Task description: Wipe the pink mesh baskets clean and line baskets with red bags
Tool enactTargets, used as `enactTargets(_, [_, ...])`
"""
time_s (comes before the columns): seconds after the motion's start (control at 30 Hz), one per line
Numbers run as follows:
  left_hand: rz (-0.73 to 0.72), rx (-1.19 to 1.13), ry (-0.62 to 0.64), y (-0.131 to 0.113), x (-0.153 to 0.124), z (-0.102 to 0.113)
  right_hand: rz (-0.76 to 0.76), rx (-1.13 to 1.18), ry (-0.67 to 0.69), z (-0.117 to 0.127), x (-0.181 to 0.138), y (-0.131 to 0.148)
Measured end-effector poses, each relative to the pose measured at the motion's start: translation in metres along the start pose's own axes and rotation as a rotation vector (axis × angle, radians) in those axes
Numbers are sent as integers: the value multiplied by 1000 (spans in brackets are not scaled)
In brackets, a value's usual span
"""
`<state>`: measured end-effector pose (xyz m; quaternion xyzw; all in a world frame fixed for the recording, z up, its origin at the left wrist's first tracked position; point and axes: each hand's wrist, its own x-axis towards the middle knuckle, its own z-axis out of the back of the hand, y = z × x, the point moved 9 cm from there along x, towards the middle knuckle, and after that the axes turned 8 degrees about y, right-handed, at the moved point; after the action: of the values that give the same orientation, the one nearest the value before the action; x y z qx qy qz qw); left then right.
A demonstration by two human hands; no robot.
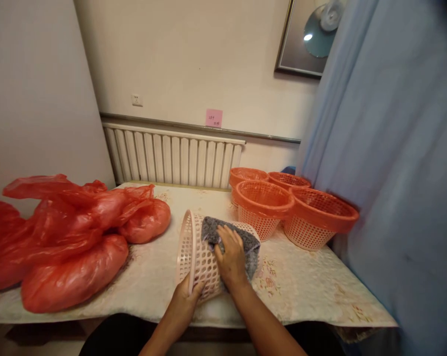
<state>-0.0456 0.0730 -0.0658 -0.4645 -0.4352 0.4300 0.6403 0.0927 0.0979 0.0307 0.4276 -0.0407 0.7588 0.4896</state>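
Note:
A pale pink perforated plastic basket [204, 269] lies on its side near the front of the table, its mouth turned to the left. My left hand [186, 299] grips the rim at the lower front, with the thumb outside and the other fingers partly hidden. Draped over the basket's upper side is a dark grey cloth [250, 242]. My right hand [231, 254] presses this cloth against the basket wall, its fingers laid over the fabric.
Several similar baskets [264, 225] lined with red plastic bags stand upright at the back right. Filled red plastic bags [75, 267] cover the left of the flowered tablecloth [153, 277]. A blue curtain [390, 163] hangs at the right; a white radiator [179, 153] is behind.

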Motion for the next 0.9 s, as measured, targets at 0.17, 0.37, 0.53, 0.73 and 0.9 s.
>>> enactTargets(0.17, [11, 33, -7, 6, -3, -3, -197, -64, -65, 23, 11, -78])
enactTargets(0.37, [25, 32, -26, 20, -4, 2, -334, -78, -169, 42, -24, -117])
enactTargets(0.53, [35, 9, 15, 23, -4, 3, -308, -56, -290, 35, -65, -89])
enactTargets(0.73, [6, -23, 23, 8, -2, 2, 91, 45, -61, -13, -92, 16])
enactTargets(0.9, [-41, -5, 7, 12, -5, 9, 280, 121, 23, -30, -89, 67])
